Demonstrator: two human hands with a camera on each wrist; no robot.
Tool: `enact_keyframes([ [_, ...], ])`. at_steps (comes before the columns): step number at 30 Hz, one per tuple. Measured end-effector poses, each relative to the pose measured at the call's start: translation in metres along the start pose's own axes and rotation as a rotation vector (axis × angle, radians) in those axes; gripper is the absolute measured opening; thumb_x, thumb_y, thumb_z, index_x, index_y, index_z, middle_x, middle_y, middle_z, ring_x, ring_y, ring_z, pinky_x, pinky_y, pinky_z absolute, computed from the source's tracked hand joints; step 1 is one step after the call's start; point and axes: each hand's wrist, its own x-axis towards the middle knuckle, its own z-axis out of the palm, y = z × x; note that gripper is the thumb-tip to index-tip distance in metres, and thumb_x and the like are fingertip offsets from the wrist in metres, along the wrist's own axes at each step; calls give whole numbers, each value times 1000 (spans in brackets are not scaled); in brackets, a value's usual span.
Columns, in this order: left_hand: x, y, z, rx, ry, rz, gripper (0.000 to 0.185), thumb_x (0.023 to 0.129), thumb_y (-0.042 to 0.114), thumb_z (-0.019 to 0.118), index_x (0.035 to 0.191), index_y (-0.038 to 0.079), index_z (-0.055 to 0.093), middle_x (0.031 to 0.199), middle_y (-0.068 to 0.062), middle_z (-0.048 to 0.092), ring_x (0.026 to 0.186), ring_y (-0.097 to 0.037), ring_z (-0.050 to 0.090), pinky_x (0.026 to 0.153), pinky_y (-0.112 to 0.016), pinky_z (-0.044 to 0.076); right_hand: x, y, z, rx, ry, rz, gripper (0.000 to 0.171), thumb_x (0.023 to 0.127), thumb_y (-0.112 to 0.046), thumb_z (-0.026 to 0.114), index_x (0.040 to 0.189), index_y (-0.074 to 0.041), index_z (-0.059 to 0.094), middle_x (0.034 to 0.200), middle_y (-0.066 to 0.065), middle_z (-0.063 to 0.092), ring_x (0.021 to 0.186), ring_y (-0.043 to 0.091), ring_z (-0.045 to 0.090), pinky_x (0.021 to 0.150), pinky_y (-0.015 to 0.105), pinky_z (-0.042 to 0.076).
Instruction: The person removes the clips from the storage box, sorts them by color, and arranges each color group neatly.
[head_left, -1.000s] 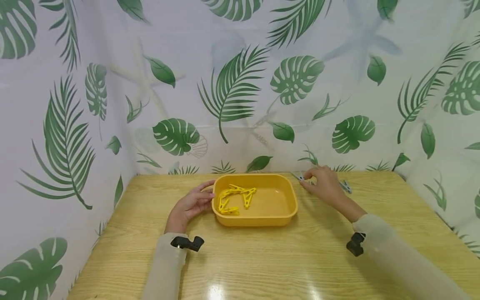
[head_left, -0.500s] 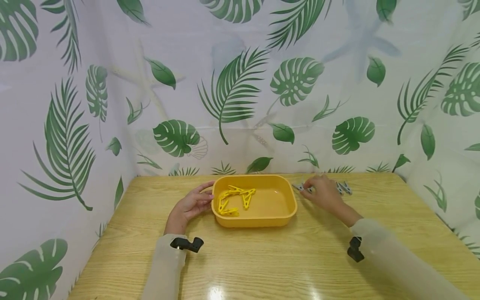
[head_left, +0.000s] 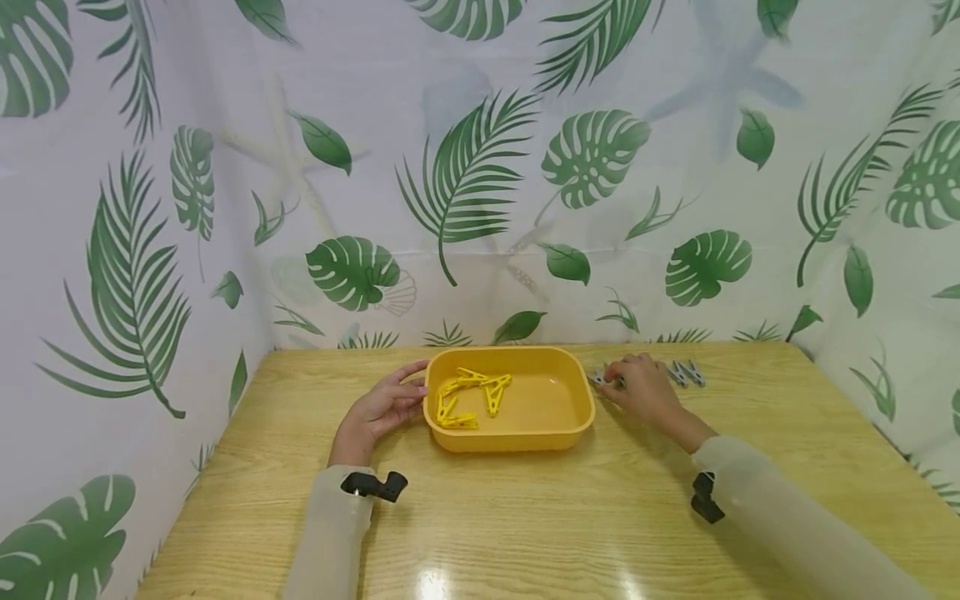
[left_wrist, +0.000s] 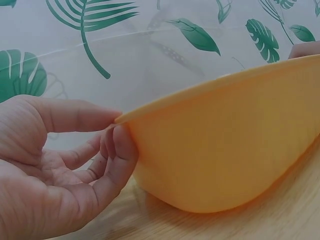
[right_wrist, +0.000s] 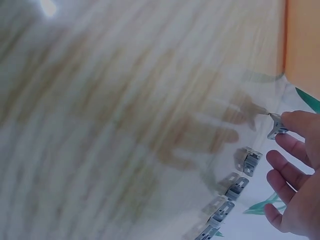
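Since a second ago, the right hand (head_left: 639, 392) has drawn slightly toward the yellow tub (head_left: 510, 438) and lower onto the table (head_left: 525, 517), uncovering two grey clips (head_left: 686, 372) behind it. Its thumb and forefinger appear to pinch one grey clip (right_wrist: 276, 126) at the tip (the wrist view is blurred), while the other fingers (right_wrist: 287, 172) hang loosely spread above a row of clips (right_wrist: 235, 186) lying along the table's far edge, just beside the leaf-print curtain (head_left: 480, 167). The left hand (head_left: 382, 408) has stayed at the tub's left end, thumb (left_wrist: 75, 114) on the rim and fingers (left_wrist: 117, 155) curled under it against the wall. Several yellow clips (head_left: 468, 398) lie in the tub's left half.
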Motion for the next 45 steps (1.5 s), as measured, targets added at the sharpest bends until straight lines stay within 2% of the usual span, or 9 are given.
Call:
enact_keyframes([
  [19, -1, -1, 0, 4, 4, -5, 63, 100, -11, 47, 158, 6, 30, 122, -8, 59, 95, -14, 66, 81, -25, 58, -5, -2, 0, -47, 4, 14, 15, 88, -22, 80, 90, -8, 74, 96, 14, 64, 92, 36, 53, 81, 55, 39],
  [36, -1, -1, 1, -15, -16, -20, 63, 100, -11, 45, 158, 6, 29, 119, -6, 60, 92, -13, 66, 77, -24, 57, -10, 2, -1, -6, -8, 31, 15, 91, -24, 77, 91, -8, 74, 100, 15, 63, 92, 35, 50, 82, 56, 35],
  [45, -4, 1, 2, -21, -8, -18, 65, 99, -12, 47, 159, 6, 27, 123, -8, 58, 94, -13, 65, 79, -24, 57, 1, -8, -7, -8, 57, -21, 14, 91, -21, 76, 90, -8, 74, 101, 17, 64, 95, 37, 51, 85, 60, 37],
])
